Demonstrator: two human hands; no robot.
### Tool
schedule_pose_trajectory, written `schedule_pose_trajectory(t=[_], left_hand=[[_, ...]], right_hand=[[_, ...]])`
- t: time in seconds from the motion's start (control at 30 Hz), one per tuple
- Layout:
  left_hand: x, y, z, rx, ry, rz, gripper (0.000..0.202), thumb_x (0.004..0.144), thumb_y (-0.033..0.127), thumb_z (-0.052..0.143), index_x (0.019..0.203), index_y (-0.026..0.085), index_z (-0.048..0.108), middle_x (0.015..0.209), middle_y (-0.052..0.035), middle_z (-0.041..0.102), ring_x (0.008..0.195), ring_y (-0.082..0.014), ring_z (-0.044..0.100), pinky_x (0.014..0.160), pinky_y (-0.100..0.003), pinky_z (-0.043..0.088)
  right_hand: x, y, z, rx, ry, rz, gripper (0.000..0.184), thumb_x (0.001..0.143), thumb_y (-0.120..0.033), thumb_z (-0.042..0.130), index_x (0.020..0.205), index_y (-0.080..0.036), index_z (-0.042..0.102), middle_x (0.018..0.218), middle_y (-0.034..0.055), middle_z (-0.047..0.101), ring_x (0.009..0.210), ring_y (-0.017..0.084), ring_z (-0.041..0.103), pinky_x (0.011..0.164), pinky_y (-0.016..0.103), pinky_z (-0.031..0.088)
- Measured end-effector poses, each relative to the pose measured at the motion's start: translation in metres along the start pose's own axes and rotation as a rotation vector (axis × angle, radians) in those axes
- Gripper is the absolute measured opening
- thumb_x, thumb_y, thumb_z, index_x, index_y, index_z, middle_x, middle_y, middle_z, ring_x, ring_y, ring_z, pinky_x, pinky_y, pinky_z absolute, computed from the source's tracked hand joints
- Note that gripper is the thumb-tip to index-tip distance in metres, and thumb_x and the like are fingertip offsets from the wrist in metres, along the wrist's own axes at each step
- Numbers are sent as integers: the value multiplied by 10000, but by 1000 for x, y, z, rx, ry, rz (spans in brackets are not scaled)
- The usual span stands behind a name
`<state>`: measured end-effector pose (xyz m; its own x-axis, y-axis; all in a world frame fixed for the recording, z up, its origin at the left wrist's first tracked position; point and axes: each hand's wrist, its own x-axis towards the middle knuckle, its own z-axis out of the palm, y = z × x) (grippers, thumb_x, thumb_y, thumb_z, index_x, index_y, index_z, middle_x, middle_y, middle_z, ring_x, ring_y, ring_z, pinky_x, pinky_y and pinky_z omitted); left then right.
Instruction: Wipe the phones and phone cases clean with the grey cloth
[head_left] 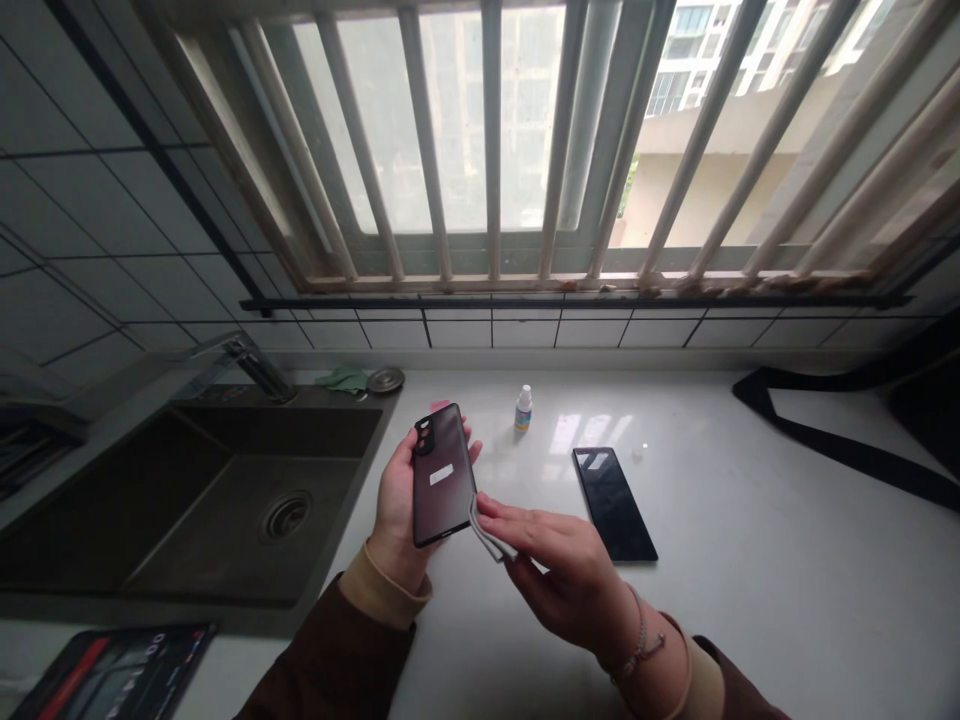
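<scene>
Daylight from the barred window [459, 130] glares on the white countertop [559, 432], leaving the sink [202, 530] dim.

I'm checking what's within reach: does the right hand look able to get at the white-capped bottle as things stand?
Likely yes: nothing visible stands between the right hand and the bottle, farther back on the counter, though that hand holds a grey cloth it may need to put down.

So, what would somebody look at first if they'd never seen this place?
Probably the big, bright window with pale upright bars, across the top. Then, in the middle, the dark rectangular phone case in the person's left grip, with a folded grey cloth in the right grip at its edge. Further right, a flat, shiny black phone lies on the white counter.
</scene>
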<state>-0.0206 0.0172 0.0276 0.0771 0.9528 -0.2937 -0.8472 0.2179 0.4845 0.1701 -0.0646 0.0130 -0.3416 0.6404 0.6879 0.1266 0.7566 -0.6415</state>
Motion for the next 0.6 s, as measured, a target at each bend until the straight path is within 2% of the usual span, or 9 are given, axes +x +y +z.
schedule_pose_trajectory(t=[0.13,0.23,0.3,0.33,0.4,0.47,0.53,0.6], left_hand=[[-5,0,2,15,-88,-117,523,1079,385,460,1495,105,608,1329,-253,738,1133,-341,776,1052,-588,587],[-8,0,2,-17,-79,-158,489,1062,417,506,1419,124,667,1248,-223,771,1098,-339,780,1079,-633,555],[-10,-1,2,-1,-62,-118,461,1057,455,516,1329,138,712,1132,-182,794,1029,-324,785,1049,-637,573],[-10,-3,2,40,-50,-96,471,1058,490,507,1266,133,732,1070,-170,794,977,-316,785,1002,-610,604],[-12,-9,1,184,-25,-53,504,1059,548,492,1130,117,744,957,-149,770,839,-277,765,836,-485,664],[-14,-16,-1,343,-27,-31,433,1053,528,542,1093,136,720,885,-95,725,717,-206,709,655,-330,631],[-17,-24,-4,440,-86,-101,363,1028,491,628,1246,203,669,890,-37,685,683,-164,665,574,-256,569],[-22,-31,-7,517,-186,-200,486,1000,485,691,1432,298,569,920,-8,660,687,-149,646,540,-224,524]], right_hand=[[0,-3,-1,-21,16,-15,645,940,17,553,1515,-268,615,1497,88,678,1359,235,681,1120,383,616],[0,-3,0,-32,48,16,593,963,-8,557,1489,-269,644,1468,84,703,1339,240,697,1125,386,609],[0,0,1,-14,108,125,489,1003,-68,577,1438,-259,693,1417,83,738,1299,249,725,1117,391,611],[0,3,1,13,144,218,418,1030,-121,587,1403,-251,722,1377,85,762,1256,253,749,1090,391,627],[0,12,1,93,218,429,313,1077,-255,587,1331,-222,768,1252,92,815,1117,256,802,990,385,675],[-1,21,-1,164,295,592,339,1100,-370,567,1287,-190,785,1117,91,841,979,247,820,899,380,701],[-2,27,-4,158,373,652,380,1102,-426,557,1274,-174,785,1051,84,840,934,244,813,893,390,701],[-2,29,-7,62,435,626,369,1094,-423,572,1280,-184,783,1086,90,836,983,259,806,937,412,689]])
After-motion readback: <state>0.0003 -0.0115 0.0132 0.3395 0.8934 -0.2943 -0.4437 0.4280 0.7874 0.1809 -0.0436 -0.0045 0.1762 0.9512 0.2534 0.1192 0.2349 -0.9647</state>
